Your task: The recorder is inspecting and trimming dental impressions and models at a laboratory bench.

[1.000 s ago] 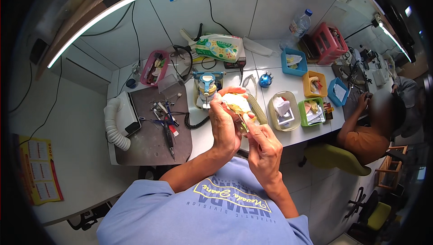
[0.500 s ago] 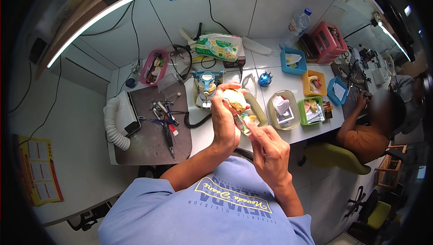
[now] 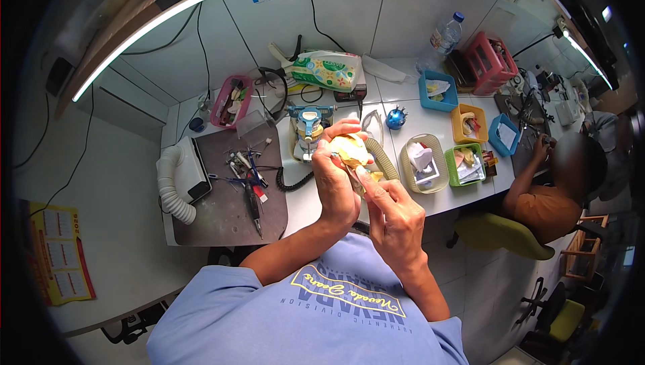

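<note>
My left hand (image 3: 334,187) is raised over the bench's front edge, its fingers wrapped round a pale yellow plaster dental model (image 3: 351,150). A pinkish-red part shows along the model's lower side. My right hand (image 3: 396,220) pinches a slim hand tool (image 3: 354,175), its end against the model's lower edge; the fingers cover most of it, so its exact kind is hidden. Just beyond my left hand stands a blue articulator (image 3: 309,123) with a model mounted in it. An oval beige basket (image 3: 424,163) with pale plaster pieces lies to the right.
On the left, a dark mat (image 3: 228,220) bears several hand tools and a handpiece (image 3: 253,207), beside a white hose (image 3: 176,184). Coloured baskets, such as a green one (image 3: 465,165), line the right. A tissue pack (image 3: 327,71) lies behind. A co-worker (image 3: 547,197) sits at the right.
My right hand has shifted slightly left and closer to my left hand, bringing the tool up against the model. The model remains in my left hand, nearly in place.
</note>
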Available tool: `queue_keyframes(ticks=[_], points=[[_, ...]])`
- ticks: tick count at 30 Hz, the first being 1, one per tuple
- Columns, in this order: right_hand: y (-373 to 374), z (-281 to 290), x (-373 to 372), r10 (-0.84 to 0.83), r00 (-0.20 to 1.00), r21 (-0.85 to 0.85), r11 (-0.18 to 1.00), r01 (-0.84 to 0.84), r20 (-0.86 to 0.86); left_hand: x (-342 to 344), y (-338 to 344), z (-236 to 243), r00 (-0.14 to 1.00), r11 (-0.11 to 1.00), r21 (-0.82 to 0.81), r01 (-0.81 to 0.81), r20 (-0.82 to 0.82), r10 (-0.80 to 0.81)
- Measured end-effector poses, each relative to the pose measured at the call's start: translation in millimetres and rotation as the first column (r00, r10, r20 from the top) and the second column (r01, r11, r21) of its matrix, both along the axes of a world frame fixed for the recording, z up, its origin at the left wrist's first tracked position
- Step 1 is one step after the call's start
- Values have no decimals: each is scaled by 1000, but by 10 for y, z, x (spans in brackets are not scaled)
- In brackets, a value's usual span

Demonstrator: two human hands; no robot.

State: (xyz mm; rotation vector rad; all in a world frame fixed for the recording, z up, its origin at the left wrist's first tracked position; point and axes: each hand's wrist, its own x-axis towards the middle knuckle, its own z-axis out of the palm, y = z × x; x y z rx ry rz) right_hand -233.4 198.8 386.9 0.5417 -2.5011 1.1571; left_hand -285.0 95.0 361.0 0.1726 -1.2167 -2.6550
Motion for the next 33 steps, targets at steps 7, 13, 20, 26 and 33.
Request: queue_keyframes(ticks=[7, 13, 20, 26, 33], points=[[-133, -125, 68, -78, 997, -156, 985, 80, 19, -12, 49, 8, 997, 999, 46, -7, -72, 11], [-31, -104, 29, -51, 998, -168, 985, 47, -21, -40, 18, 23, 998, 995, 82, 65, 21, -67], [541, -110, -19, -160, 983, -130, 977, 170, 85, -155, -185, 3, 836, 812, 470, 347, 236, -495], [652, -100, -126, 5, 998, 270, 963, 11, -60, -248, -272, -411, 645, 493, 739, 459, 105, -757], [747, -91, -214, 92, 993, 390, 919, -54, -79, -238, -200, -317, 609, 598, 661, 453, 261, -749]])
